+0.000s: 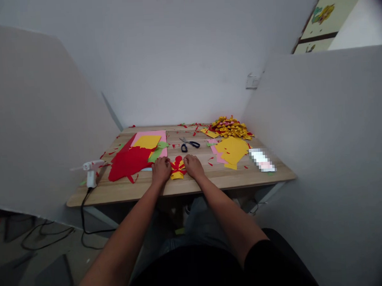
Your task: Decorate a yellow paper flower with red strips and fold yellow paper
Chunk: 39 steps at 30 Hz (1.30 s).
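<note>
At the front middle of the table lies a small cutout [177,175] of yellow with a red petal-like shape on top. My left hand [161,169] is at its left edge, fingers curled and pinched on it. On the opposite edge my right hand [194,165] pinches it in the same way. The fingertips are small and partly hidden. Dark-handled scissors [190,143] lie partly spread behind the hands. To the left is a large red sheet [131,161], overlapping a yellow sheet [148,141], a pink sheet [162,134] and green scraps [159,151].
A white glue gun [90,176] stands at the left edge, its black cord hanging down. Yellow sheets [232,149] lie right, before a heap of yellow-red pieces [230,127]. A blurred-out phone-shaped object [262,159] is far right. White partitions [331,131] enclose the table.
</note>
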Each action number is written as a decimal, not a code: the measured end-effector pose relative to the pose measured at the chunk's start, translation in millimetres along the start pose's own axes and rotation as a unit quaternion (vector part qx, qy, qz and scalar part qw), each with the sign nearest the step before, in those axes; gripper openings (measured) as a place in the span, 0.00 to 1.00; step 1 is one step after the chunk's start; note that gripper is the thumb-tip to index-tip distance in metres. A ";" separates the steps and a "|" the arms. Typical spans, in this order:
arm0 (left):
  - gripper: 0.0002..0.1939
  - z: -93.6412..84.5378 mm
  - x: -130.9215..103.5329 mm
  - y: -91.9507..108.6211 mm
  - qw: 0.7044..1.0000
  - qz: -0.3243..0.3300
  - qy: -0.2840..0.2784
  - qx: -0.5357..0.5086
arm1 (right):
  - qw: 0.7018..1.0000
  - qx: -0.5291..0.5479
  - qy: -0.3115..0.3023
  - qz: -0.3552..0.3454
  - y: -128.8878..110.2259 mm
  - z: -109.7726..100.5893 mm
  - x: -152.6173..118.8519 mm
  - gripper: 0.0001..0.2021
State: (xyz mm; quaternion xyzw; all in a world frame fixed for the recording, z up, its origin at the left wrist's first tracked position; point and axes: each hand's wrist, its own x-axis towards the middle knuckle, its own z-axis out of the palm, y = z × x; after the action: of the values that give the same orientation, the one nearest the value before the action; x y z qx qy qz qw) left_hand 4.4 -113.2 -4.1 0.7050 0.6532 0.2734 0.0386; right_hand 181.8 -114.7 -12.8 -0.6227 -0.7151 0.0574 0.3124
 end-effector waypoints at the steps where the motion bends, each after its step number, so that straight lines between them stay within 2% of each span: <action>1: 0.11 -0.5 -0.7 0.3 1.000 0.001 0.000 0.002 | 1.000 0.001 0.001 -0.001 0.2 0.0 -0.6 0.10; 14: 0.08 -0.7 0.7 0.3 0.999 0.021 0.027 -0.004 | 1.000 -0.010 0.021 -0.013 -2.2 1.1 -3.5 0.09; 25: 0.14 2.7 13.5 -3.7 0.999 0.034 0.035 -0.024 | 0.999 -0.015 0.033 0.001 -0.2 -3.8 -3.8 0.11; 39: 0.21 3.0 13.2 -5.5 0.996 0.046 0.030 -0.074 | 0.999 -0.033 0.023 -0.007 -1.1 -6.0 -4.7 0.11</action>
State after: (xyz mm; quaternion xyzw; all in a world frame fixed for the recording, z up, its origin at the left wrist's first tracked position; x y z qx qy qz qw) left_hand 0.7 -99.1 -4.5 0.7209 0.5990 0.3437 0.0590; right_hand 184.1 -121.2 -9.2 -0.6287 -0.7135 0.0174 0.3088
